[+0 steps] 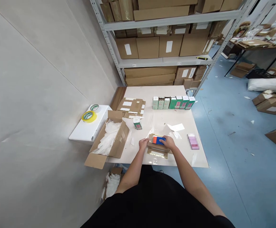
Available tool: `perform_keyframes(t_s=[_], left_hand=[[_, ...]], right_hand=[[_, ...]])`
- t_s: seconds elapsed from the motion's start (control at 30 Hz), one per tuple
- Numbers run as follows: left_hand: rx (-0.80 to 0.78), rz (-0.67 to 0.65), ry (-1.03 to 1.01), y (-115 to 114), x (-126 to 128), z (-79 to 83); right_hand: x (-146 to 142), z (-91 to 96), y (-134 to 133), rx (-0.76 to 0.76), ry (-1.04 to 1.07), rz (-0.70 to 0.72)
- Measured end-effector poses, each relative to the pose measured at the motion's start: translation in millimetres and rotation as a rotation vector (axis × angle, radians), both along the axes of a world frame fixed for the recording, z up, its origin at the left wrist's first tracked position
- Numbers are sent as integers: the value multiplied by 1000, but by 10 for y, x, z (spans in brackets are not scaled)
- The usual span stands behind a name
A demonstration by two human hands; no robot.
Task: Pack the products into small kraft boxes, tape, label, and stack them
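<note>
My right hand [168, 142] is closed around a blue-and-orange tape dispenser [160, 140], held flat over a small brown cardboard box [158, 147]. At the box's left end, my left hand [143, 143] has its fingers pinched against the edge. Shiny tape shows along the flap with a white label [157, 154] on the near side. A small white-and-green carton [137, 123] stands just beyond my left hand. White paper [177, 127] lies past my right hand.
An open carton [121, 141] with white packing material stands at left, beside tape rolls [89, 116] on a white surface. Flattened cardboard [131, 105] and a row of green-and-white cartons [173, 103] sit farther back. A pixelated pink item [193, 142] lies right. Shelving [166, 61] rises behind.
</note>
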State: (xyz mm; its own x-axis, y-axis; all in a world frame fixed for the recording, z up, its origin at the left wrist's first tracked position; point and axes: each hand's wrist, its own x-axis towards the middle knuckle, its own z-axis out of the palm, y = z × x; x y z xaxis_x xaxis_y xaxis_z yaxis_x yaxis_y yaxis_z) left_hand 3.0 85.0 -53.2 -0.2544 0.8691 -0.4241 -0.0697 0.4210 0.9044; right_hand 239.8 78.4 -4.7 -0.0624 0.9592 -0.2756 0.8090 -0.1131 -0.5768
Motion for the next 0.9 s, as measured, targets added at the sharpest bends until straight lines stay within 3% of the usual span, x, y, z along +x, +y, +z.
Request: perform_keyframes(t_s=[0.67,0.9], left_hand=[[-125,82,163,87,-32,-308],[-219,-38,235,72,-36,-426]], right_hand=[[-228,55,88,-21,-190,52],[-205,-81,110,-67,-215,69]])
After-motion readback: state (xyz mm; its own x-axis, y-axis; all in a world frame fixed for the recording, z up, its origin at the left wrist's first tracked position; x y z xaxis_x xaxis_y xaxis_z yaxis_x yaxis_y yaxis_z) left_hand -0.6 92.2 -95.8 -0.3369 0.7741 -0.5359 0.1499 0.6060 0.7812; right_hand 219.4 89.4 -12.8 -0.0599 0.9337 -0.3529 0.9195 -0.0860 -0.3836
